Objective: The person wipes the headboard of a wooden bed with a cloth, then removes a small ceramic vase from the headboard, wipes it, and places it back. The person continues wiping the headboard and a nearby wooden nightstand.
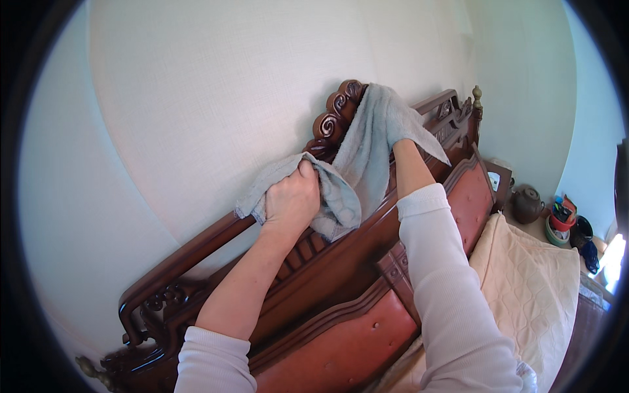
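My left hand is closed in a fist around a light grey terry cloth, at the top rail of a dark carved wooden headboard. The cloth hangs in folds between my hands and covers part of the scrolled crest. Only the wrist end of my right hand shows; the cloth drapes over the rest beside the crest's upper part. Its fingers are hidden, so their grip cannot be made out. Below both arms lie buttoned red padded panels set into the headboard.
A pale wall stands close behind the headboard. Cream quilted bedding lies at the right. Beyond it are a dark round pot and a red bowl of small items. A brass-coloured finial tops the far post.
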